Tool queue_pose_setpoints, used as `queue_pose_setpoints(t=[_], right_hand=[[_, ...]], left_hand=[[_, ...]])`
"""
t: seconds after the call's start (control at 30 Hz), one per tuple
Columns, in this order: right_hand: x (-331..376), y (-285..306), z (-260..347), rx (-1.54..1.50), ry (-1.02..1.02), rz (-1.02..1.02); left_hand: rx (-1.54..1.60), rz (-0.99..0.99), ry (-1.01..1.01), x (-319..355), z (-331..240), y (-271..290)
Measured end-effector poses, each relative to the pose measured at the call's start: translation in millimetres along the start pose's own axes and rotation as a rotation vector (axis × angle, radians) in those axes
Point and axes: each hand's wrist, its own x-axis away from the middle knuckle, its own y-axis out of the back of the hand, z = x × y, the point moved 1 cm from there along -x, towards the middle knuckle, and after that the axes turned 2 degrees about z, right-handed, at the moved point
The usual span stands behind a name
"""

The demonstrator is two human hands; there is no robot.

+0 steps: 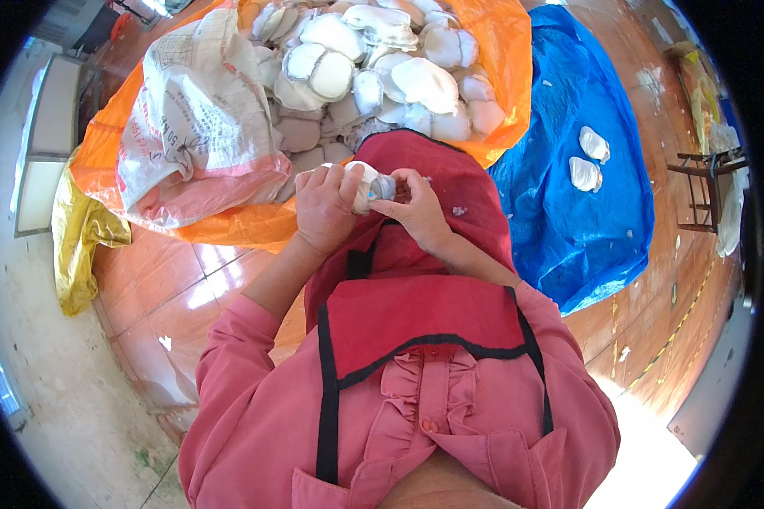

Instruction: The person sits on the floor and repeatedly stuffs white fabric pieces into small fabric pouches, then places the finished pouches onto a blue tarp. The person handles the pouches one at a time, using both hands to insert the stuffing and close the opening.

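Note:
Above my lap, a small white padded fabric piece (364, 190) with a grey-blue part at its right side is between my two hands. My left hand (325, 206) is closed round its left side, fingers wrapped over the top. At the other side my right hand (419, 212) pinches the grey-blue end between thumb and fingers. Just beyond lies a heap of white, oval, flat fabric pads (331, 75), some in joined pairs, on an orange plastic sheet or sack (515, 76). A red apron (424, 314) with black edging covers my lap and chest.
A printed white woven sack (191, 110) lies over the heap's left side. To the right, a blue plastic sack (560, 246) carries two white pieces (587, 161). A yellow sack (81, 233) rests by the left wall, and a dark wooden stool (703, 191) stands far right on the tiled floor.

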Motion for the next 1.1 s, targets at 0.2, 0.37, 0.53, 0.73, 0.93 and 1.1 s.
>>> queue_pose_setpoints(t=[0.2,0.37,0.53,0.73,0.93,1.1], right_hand=[[3,-1,2,0.05,-0.039,-0.041],[2,1,-2,0.116,-0.116,-0.004],[6,0,-11,0.14,-0.175,-0.027],[11,1,-12,0.003,-0.212,-0.076],[4,11,-17,0.071,-0.238,0.023],[2,16,-11,0.303,-0.225,0.092]], left_hand=[[-0.005,-0.018,0.002,2,-3,-9],[-0.044,0.026,0.009,9,-4,-19],[-0.06,0.075,-0.002,15,-10,-28],[-0.03,0.094,-0.016,14,-21,-29],[-0.04,0.216,-0.062,14,-23,-29],[0.016,0.214,-0.131,13,-14,-32]])
